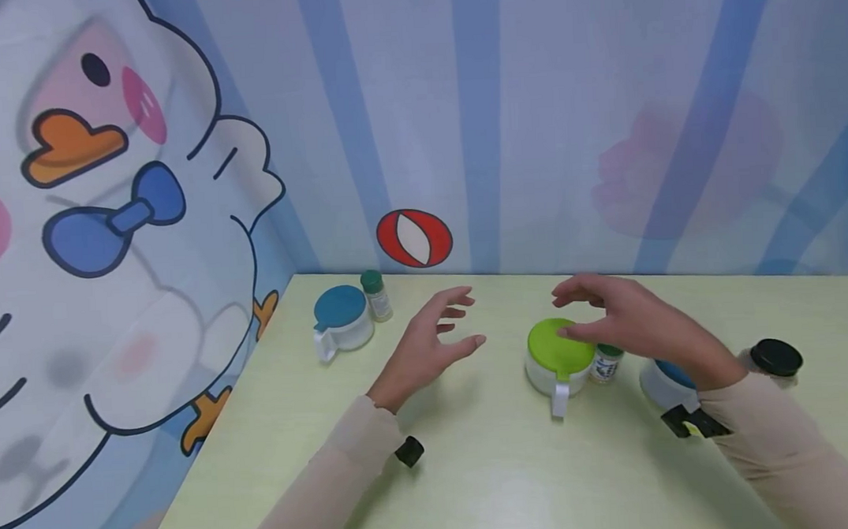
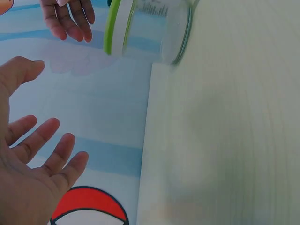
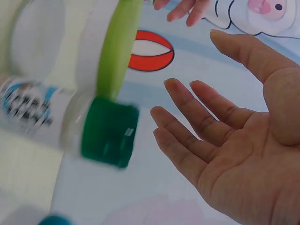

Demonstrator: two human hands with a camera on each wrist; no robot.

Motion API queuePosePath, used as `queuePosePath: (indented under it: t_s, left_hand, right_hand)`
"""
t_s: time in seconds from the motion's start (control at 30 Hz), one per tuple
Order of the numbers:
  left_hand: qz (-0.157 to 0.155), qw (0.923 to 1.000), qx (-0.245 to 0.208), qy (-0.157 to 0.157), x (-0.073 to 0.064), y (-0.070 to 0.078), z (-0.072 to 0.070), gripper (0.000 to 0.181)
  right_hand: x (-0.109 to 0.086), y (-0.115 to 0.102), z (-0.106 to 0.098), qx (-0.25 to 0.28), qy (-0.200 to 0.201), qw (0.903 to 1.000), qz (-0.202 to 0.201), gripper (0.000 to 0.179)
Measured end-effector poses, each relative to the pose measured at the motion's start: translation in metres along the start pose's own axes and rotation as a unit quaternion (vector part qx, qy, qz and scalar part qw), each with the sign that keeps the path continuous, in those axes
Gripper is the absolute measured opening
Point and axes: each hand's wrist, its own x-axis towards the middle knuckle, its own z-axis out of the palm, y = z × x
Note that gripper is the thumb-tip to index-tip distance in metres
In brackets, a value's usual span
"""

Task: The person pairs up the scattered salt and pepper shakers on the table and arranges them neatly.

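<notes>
My left hand (image 1: 427,339) is held above the table with fingers spread and nothing in it. To its right stands a clear seasoning jar with a lime-green lid (image 1: 559,345) and a white handle pointing toward me. Over that jar's right side hovers my right hand (image 1: 628,315), fingers loosely bent, its thumb overlapping the lid in the head view. The right wrist view shows this palm (image 3: 234,140) holding nothing. Close against the jar is a small labelled bottle with a dark green cap (image 3: 110,133), partly hidden by the right hand in the head view.
At the back left stand a blue-lidded jar (image 1: 341,309) and a green-capped bottle (image 1: 377,298). Another blue-lidded jar (image 1: 660,386) is partly hidden behind the right wrist, with a black-lidded jar (image 1: 776,357) beyond. A printed curtain (image 1: 546,133) rises at the table's back edge.
</notes>
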Motion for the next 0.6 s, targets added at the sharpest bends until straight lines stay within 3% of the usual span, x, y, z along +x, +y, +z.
queuePosePath:
  t_s: [0.37, 0.6]
  left_hand:
    - [0.002, 0.9991, 0.025, 0.034, -0.007, -0.003, -0.041, 0.065]
    - [0.002, 0.9976, 0.051, 0.047, -0.010, -0.009, -0.064, 0.065]
  right_hand:
    - [0.035, -0.029, 0.018, 0.020, -0.020, 0.9991, -0.032, 0.048]
    - [0.053, -0.038, 0.027, 0.030, -0.039, 0.9977, -0.046, 0.060]
